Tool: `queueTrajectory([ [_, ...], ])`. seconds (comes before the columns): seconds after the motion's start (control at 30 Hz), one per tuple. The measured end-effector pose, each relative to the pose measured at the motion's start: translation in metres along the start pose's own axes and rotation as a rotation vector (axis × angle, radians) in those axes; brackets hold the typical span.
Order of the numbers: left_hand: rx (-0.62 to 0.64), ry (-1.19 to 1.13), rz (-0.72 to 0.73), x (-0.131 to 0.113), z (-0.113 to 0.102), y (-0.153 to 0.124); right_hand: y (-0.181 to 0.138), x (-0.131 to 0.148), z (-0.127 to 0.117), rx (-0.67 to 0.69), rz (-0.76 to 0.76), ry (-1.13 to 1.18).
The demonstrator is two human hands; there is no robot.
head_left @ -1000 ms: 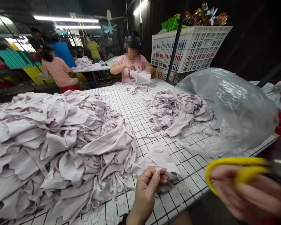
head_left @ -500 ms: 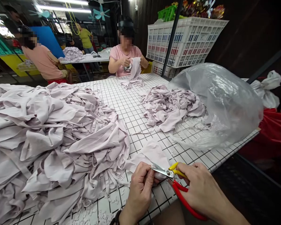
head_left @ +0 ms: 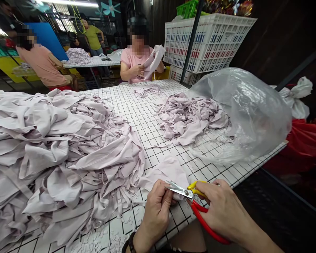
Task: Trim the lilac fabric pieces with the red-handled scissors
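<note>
A pair of scissors (head_left: 183,191) with one yellow and one red handle is in my right hand (head_left: 223,211). Their blades point left, slightly parted, and reach the fingertips of my left hand (head_left: 158,209). That hand pinches the near edge of a pale lilac garment piece (head_left: 168,172), which lies spread on the table beyond it. Exactly what sits between the blades is hidden by the fingers. To the left, a large heap of the same pale lilac garments (head_left: 65,151) with thin straps covers the tabletop. Small fabric snips (head_left: 102,239) are scattered near the table's front edge.
Across the grid-patterned table (head_left: 129,102) a person in pink (head_left: 137,61) holds up a garment. A smaller garment pile (head_left: 192,117) lies beside a clear plastic bag (head_left: 250,116). White crates (head_left: 208,45) stand behind, and a red bag (head_left: 305,144) sits right.
The scissor blades are parted a little wider at my left fingertips. Across the table, the person has lifted the garment higher off the small pile. The whole view has shifted slightly.
</note>
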State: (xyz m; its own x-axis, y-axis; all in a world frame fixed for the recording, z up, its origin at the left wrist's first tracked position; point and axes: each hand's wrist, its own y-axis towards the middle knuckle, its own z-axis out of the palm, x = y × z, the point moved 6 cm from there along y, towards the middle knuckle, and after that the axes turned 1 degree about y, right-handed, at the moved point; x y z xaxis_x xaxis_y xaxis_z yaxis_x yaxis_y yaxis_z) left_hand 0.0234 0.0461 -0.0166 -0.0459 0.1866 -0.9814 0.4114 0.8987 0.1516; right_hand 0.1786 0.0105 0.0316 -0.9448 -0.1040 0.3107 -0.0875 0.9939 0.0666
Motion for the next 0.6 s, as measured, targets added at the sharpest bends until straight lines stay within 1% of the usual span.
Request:
queueTrajectory([
  [0.33,0.01,-0.011,-0.02,-0.0037,0.0003,0.0009,-0.0023,0.0016,0.0022,0.011,-0.039,-0.03],
  [0.6,0.027,-0.001,-0.028,-0.0008,0.0005,0.0005,-0.0027,-0.0061,0.0051,0.018,-0.057,-0.078],
])
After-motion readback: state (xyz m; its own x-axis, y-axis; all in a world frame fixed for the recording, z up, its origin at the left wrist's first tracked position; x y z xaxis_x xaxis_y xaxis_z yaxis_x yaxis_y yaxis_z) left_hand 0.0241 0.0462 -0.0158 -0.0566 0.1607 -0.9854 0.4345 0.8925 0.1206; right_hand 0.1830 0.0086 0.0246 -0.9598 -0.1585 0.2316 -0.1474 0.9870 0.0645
